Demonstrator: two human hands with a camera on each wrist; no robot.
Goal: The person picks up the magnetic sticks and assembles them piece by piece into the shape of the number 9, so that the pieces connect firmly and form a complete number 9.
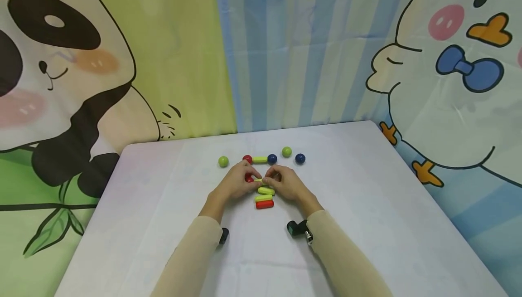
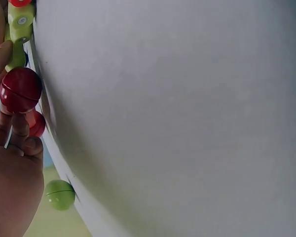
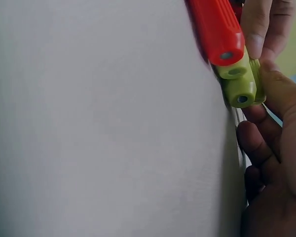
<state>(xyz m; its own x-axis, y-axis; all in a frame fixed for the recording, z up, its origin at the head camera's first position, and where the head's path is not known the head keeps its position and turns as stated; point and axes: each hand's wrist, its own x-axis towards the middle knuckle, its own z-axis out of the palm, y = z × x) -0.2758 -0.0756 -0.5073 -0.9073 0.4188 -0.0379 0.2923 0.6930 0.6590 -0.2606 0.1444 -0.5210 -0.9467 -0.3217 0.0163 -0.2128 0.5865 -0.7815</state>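
White cloth-covered surface (image 1: 367,206), cartoon backdrop behind it: panda print (image 1: 53,75) far left of the hands, blue striped panel (image 1: 285,47) straight ahead, duck print (image 1: 461,79) far right.

Green plastic ball (image 1: 223,161) sits just beyond and left of the left hand (image 1: 235,183). Left hand is curled, fingertips pinching a dark red plastic ball (image 2: 20,90); the ball is at the left end of a short yellow-green plastic rod (image 1: 261,180) held between both hands. Right hand (image 1: 285,183) pinches the rod's other end, fingers curled round it. Rod's long axis runs left-right, roughly parallel to the near surface edge.

Just beyond the hands: red ball, yellow-green rod, blue ball joined in a row (image 1: 259,159), same left-right axis. Near side of the hands: two more yellow-green rods (image 1: 265,194) and a red-orange plastic rod (image 1: 264,204) stacked side by side, all lying left-right, touching.

Beyond and right of the right hand: second green ball (image 1: 287,152), then loose dark blue ball (image 1: 300,158), apart from each other.
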